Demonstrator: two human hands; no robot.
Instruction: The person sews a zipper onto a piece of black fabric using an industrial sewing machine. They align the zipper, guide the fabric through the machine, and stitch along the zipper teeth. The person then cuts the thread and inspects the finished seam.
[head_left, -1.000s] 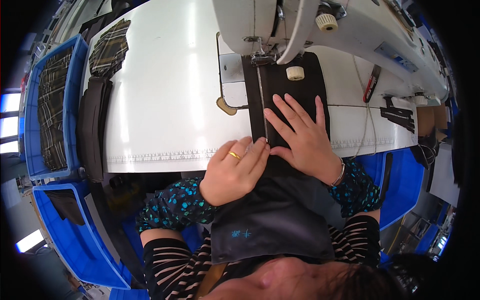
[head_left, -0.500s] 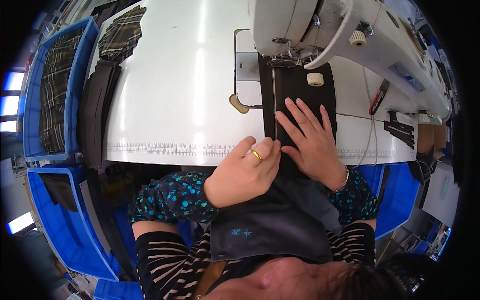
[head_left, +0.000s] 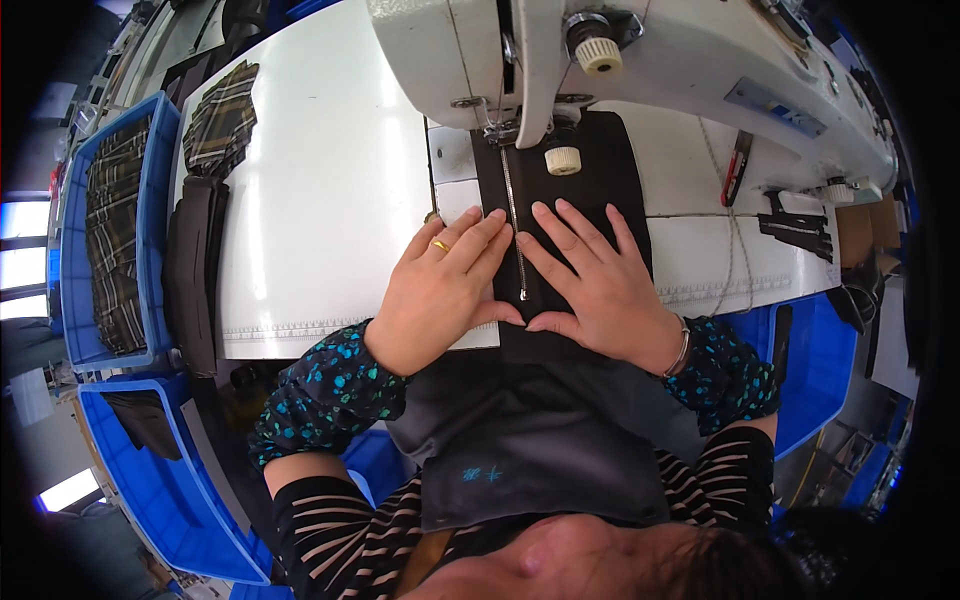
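A black fabric piece [head_left: 610, 180] with a silver zipper [head_left: 516, 235] running down it lies on the white sewing table [head_left: 320, 220], under the presser foot of a white sewing machine [head_left: 480, 60]. My left hand [head_left: 445, 290], with a gold ring, lies flat on the fabric's left side, fingertips beside the zipper. My right hand [head_left: 595, 285], with a bracelet at the wrist, presses flat on the fabric to the right of the zipper. Both hands have spread fingers and grip nothing. The fabric hangs over the table's near edge onto my lap.
A blue bin [head_left: 105, 230] with plaid cloth stands at the left, with a plaid piece [head_left: 220, 115] and a dark stack [head_left: 190, 270] on the table's left edge. More blue bins [head_left: 150, 470] sit below. Red-handled snips [head_left: 735, 165] and a black part [head_left: 795, 225] lie at the right.
My left hand has gone from curled at the table's edge to flat beside the zipper. Both hands and the fabric have moved up toward the machine's needle.
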